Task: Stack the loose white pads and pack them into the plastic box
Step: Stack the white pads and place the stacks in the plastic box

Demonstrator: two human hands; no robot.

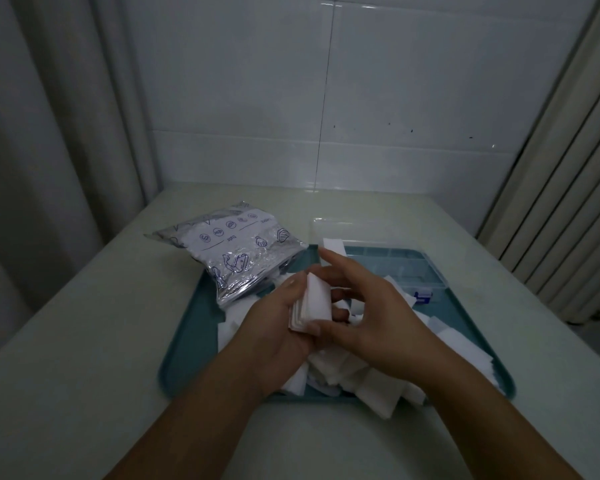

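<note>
Stack of white pads (314,303) held on edge, mid-scene. Loose white pads (361,375) heaped near, spilling right. Clear plastic box (388,258) open, far right.

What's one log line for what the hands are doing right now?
left hand holds pad stack | right hand steadies it | loose pads on tray | plastic box open

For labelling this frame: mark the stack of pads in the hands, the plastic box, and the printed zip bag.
stack of pads (314,301), head view, on its white top face.
plastic box (392,259), head view, on its clear compartmented inside.
zip bag (232,249), head view, on its printed front.
</note>
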